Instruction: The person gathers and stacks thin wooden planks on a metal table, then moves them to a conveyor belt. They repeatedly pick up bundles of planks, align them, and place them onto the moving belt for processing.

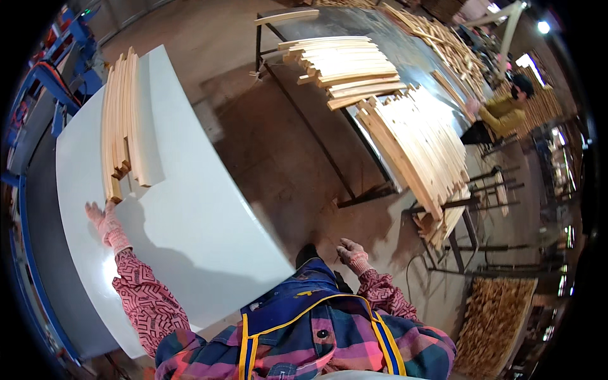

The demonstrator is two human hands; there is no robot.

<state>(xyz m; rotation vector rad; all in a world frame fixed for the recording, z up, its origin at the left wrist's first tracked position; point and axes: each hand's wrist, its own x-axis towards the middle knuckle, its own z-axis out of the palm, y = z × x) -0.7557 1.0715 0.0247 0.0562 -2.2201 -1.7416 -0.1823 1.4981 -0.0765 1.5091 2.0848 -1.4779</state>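
My left hand (102, 221), in a pale knitted glove, reaches over the white tabletop (190, 215). Its fingers are spread at the near end of a bundle of light wooden strips (120, 120). One fingertip meets or nearly meets the longest strip's end; exact contact is hard to see. The strips lie side by side, lengthwise away from me, with uneven near ends. My right hand (353, 254), gloved too, hangs above the floor beside my apron (291, 297). Nothing shows in it, and its fingers are loosely apart.
Blue machinery (60, 88) borders the white table on the left. To the right, a metal-topped table (354, 25) carries stacked wooden strips (348, 66), with another stack (418, 139) closer. A co-worker (503, 114) stands beyond it. A wood pile (494, 323) sits at lower right.
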